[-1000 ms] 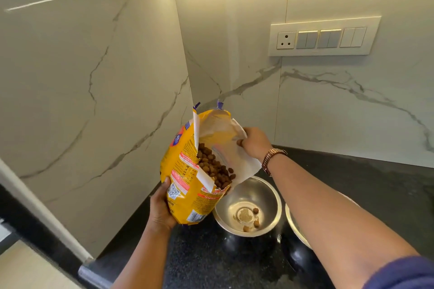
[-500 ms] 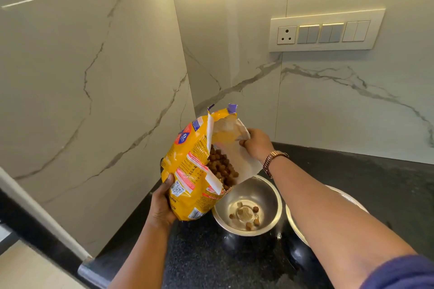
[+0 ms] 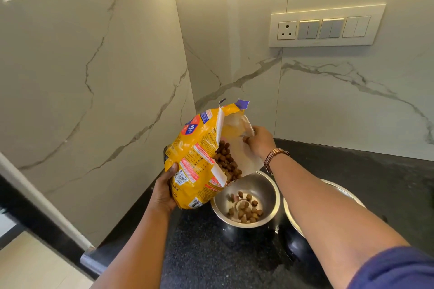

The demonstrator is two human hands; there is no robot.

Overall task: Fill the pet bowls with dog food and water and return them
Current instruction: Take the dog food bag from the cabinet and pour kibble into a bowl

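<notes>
From the head view, my only one, I have the left hand (image 3: 164,191) gripping the bottom corner of the yellow dog food bag (image 3: 199,159), fingers curled under it and the thumb pressed on the printed face. The right hand (image 3: 257,139) pinches the white inner lip of the bag's torn mouth, fingertips closed on the film to keep it spread. Between the two grips the bag hangs tilted, mouth down, and the kibble (image 3: 226,162) is banked against the lower lip, just below my right fingertips.

Directly under that lip sits the steel bowl (image 3: 267,192) on the black counter (image 3: 387,183), with a small scatter of pieces across its bottom, so I judge the filling barely begun. A second bowl (image 3: 340,191) stands just beside it, mostly hidden behind my right forearm; what it holds I cannot tell.

To pour well, I would raise the left-hand corner slowly rather than jerk it, keep the right pinch steady so the mouth stays a narrow chute, and hold the lip inside the bowl's rim. The heap could let go all at once and bounce pieces onto the counter.
</notes>
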